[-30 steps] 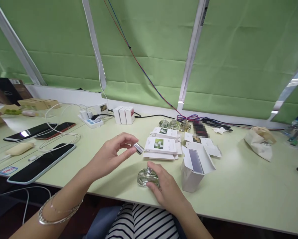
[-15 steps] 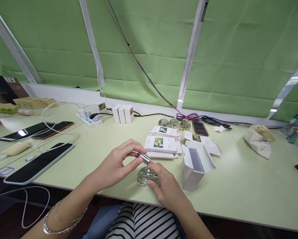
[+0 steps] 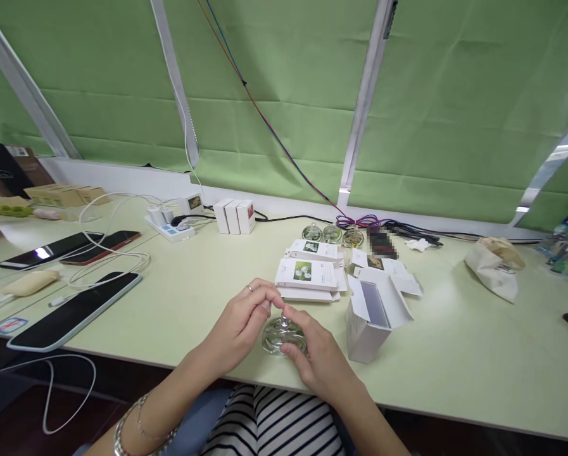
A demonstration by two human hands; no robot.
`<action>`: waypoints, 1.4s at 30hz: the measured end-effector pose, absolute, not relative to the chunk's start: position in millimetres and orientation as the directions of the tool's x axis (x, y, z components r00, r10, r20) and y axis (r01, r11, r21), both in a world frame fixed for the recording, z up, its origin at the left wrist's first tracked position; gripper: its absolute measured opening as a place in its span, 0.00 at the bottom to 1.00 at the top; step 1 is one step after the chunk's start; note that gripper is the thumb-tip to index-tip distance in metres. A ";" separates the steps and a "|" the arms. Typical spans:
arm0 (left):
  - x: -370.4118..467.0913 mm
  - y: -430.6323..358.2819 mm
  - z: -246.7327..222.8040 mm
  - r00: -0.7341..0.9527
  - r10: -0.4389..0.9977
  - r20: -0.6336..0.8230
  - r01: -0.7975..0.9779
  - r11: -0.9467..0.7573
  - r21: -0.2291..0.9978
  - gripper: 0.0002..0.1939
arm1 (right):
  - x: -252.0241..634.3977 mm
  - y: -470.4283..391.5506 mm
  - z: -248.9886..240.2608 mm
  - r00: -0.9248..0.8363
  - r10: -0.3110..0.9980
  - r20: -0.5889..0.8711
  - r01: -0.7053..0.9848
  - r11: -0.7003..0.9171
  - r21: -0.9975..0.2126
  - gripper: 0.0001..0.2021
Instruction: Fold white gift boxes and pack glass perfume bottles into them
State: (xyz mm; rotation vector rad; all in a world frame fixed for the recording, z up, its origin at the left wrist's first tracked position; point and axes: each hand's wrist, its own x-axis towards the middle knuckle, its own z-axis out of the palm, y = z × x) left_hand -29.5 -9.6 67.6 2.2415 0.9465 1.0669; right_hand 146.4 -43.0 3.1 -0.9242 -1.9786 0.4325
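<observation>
A clear glass perfume bottle (image 3: 275, 342) with a silver neck stands near the table's front edge. My right hand (image 3: 322, 354) grips it from the right, thumb at the glass and index finger at the top of the neck. On the other side, my left hand (image 3: 240, 324) is closed, its fingers curled together beside the bottle's top and its fingertips close to my right index finger. Its fingers hide whatever is inside; the silver cap seen earlier is out of sight. To the right stands an opened white box (image 3: 365, 339) with its flaps up.
Behind my hands lie flattened white cartons (image 3: 319, 275) with flower pictures. Several round glass bottles (image 3: 332, 234) and cables stand farther back. Upright white boxes (image 3: 234, 217), a power strip (image 3: 172, 233) and phones (image 3: 77, 313) are left. A cloth bag (image 3: 490, 269) sits right.
My left hand has come down and turned inward beside the bottle's top, and the silver cap it held is now hidden. My right hand has stayed almost still at the bottle.
</observation>
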 end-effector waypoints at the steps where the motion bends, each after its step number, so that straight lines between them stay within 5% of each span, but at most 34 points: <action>1: -28.8 -10.5 67.2 0.452 0.754 0.476 0.373 -0.645 0.667 0.14 | 146.4 -42.9 2.9 -0.332 0.746 0.578 0.440 0.664 -0.604 0.26; 11: -18.7 -12.7 73.7 0.387 0.766 0.512 0.077 -0.581 0.810 0.11 | 144.9 -44.1 1.1 -0.349 0.773 0.530 0.545 0.628 -0.556 0.32; 19: -22.3 -12.3 46.0 0.470 0.705 0.531 0.272 -0.688 0.673 0.10 | 143.6 -44.8 1.0 -0.312 0.803 0.507 0.479 0.594 -0.646 0.34; 25: -24.1 -17.5 30.0 0.524 0.655 0.544 0.372 -0.751 0.546 0.24 | 144.5 -39.9 -3.5 -0.357 0.687 0.633 0.505 0.712 -0.488 0.39; 29: -19.6 -19.1 24.1 0.569 0.666 0.483 0.349 -0.727 0.592 0.30 | 145.6 -38.7 -4.0 -0.379 0.668 0.640 0.500 0.730 -0.466 0.41; 42: -12.5 -27.1 29.9 0.547 0.752 0.368 0.313 -0.591 0.743 0.22 | 145.7 -40.8 -4.7 -0.393 0.676 0.624 0.532 0.720 -0.445 0.40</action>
